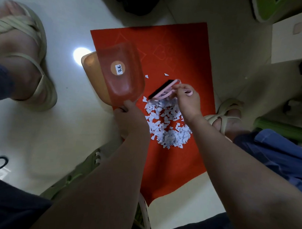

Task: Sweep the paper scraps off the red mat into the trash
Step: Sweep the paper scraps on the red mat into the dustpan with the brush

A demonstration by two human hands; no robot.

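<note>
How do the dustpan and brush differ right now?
The dustpan is clear orange and broad; the brush is pink with black bristles and much smaller. The left hand grips the dustpan beside the scraps; the right hand holds the brush at the pile's far edge. Both are held over the mat.

Beige strappy sandals (15, 25), blue trousers (276, 152), bare forearms (108, 182).

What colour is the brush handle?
The brush handle is pink; head view.
</note>
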